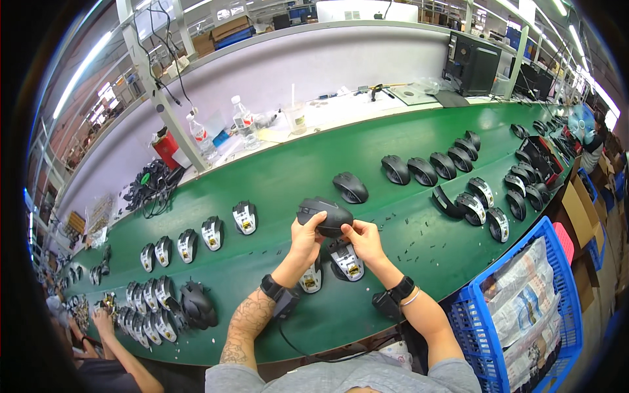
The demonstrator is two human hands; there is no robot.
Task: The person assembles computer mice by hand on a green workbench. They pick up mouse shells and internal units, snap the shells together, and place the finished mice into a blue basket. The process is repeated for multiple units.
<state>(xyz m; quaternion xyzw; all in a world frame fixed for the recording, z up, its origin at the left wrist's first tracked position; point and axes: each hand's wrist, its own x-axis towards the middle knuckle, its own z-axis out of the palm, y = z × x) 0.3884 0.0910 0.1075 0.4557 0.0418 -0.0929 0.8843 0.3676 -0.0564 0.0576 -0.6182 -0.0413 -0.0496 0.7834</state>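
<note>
Between my two hands is a black computer mouse [325, 215], raised over the green bench. My left hand [306, 237] grips its near left side, thumb on top. At its right end the fingers of my right hand [364, 240] pinch the edge. Just beneath, two mice without their top covers lie on the bench: one uncovered mouse [346, 261] near my right hand, the other uncovered mouse [312, 276] partly hidden by my left wrist. Their pale inner frames show. Beyond my hands sits a whole black mouse [350, 188].
The green bench [275, 177] carries rows of mice left and right. Small dark bits [409, 249] lie scattered right of my hands. A blue crate [476, 327] holding wrapped packs stands at my right. Bottles [244, 123] line the back shelf. A co-worker's hand [103, 321] is at far left.
</note>
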